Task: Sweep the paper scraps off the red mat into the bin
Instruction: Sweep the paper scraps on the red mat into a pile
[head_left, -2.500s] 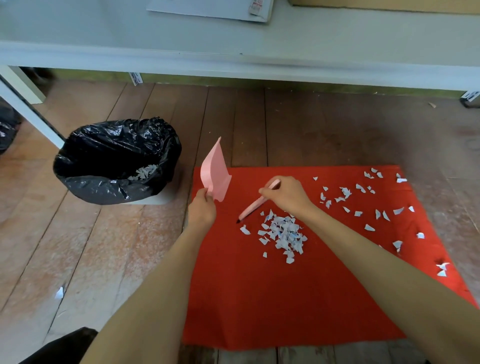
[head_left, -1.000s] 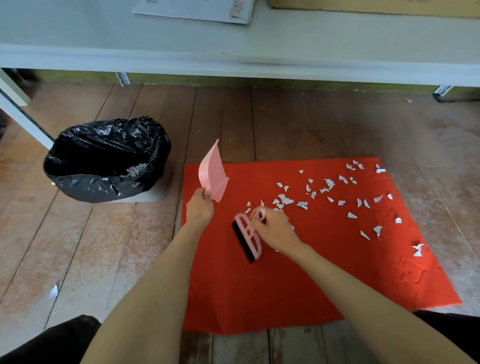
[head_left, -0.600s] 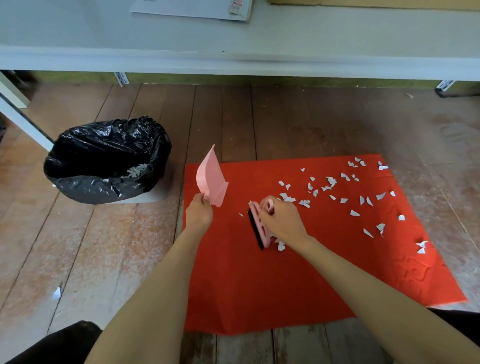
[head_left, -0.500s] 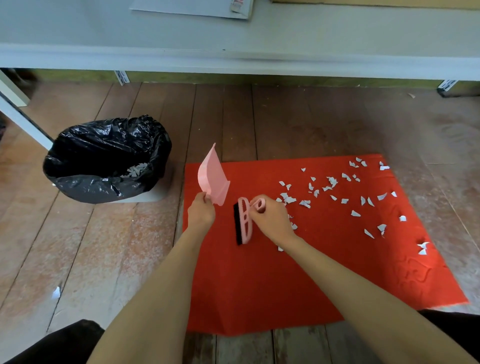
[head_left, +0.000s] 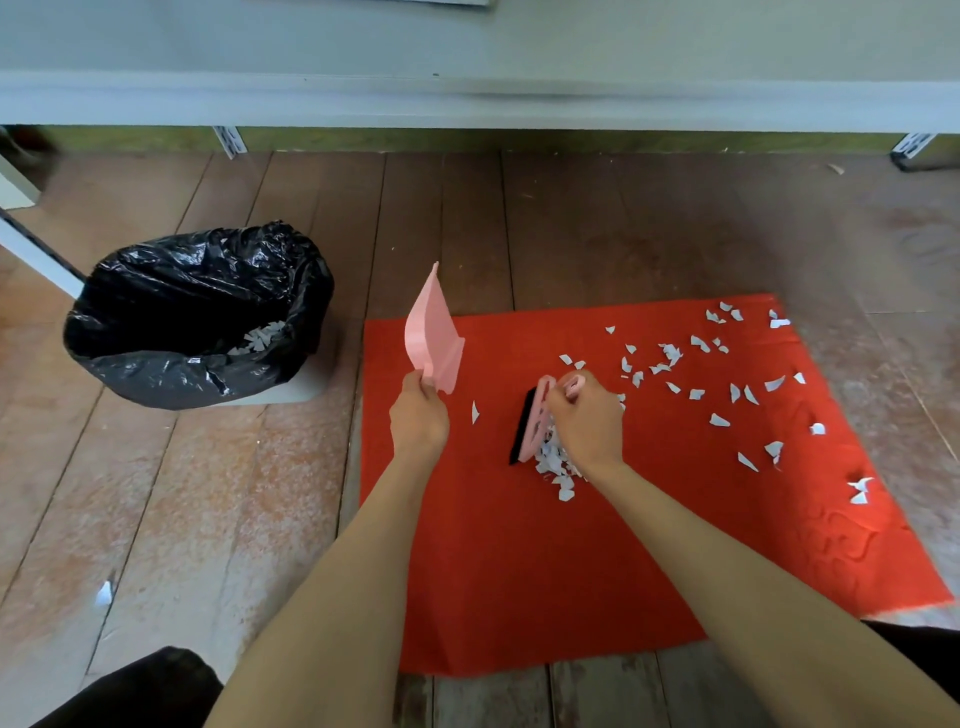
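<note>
A red mat lies on the wooden floor. White paper scraps are scattered over its far right part, and a small heap of scraps lies just right of the brush. My right hand grips a small pink brush with black bristles, standing on the mat. My left hand holds a pink dustpan tilted upright near the mat's left edge. The bin, lined with a black bag, stands to the left and holds some scraps.
A white table edge runs across the top of the view, with a white leg at far left. One stray scrap lies on the floor at lower left. Dark clothing shows at the bottom corners.
My right hand has moved the brush a little to the right on the mat, and a heap of scraps now shows beside it. The dustpan has stayed raised in my left hand.
</note>
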